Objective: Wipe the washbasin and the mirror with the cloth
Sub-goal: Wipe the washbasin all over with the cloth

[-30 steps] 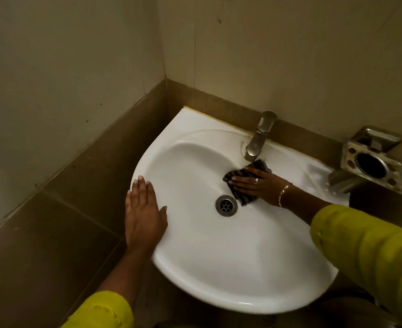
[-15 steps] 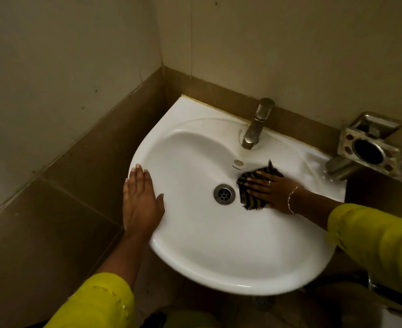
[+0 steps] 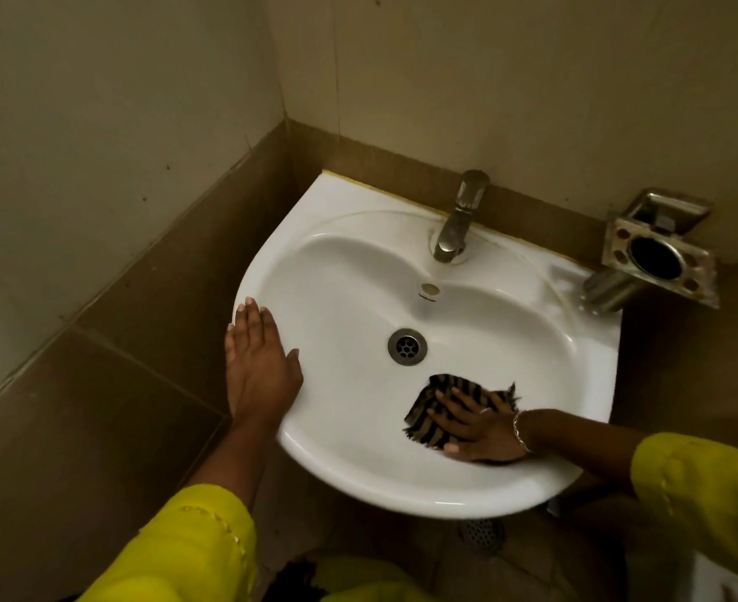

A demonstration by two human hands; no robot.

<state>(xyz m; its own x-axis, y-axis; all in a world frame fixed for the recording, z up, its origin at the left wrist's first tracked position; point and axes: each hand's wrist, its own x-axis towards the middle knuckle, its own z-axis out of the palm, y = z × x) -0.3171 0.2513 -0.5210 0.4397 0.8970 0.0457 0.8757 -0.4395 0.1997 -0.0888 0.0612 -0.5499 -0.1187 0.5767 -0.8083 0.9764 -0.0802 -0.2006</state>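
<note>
A white washbasin is fixed in the corner of a tiled wall. A dark striped cloth lies on the basin's near inner slope, below and right of the drain. My right hand presses flat on the cloth, fingers spread over it. My left hand rests flat on the basin's left rim, fingers together, holding nothing. No mirror is in view.
A metal tap stands at the back of the basin. A metal holder is mounted on the wall at the right, over the basin's corner. A floor drain shows under the basin. Tiled walls close in on the left and behind.
My right hand has slid the cloth from under the tap, past the drain's right side, down to the near slope of the bowl. My left hand has stayed on the left rim.
</note>
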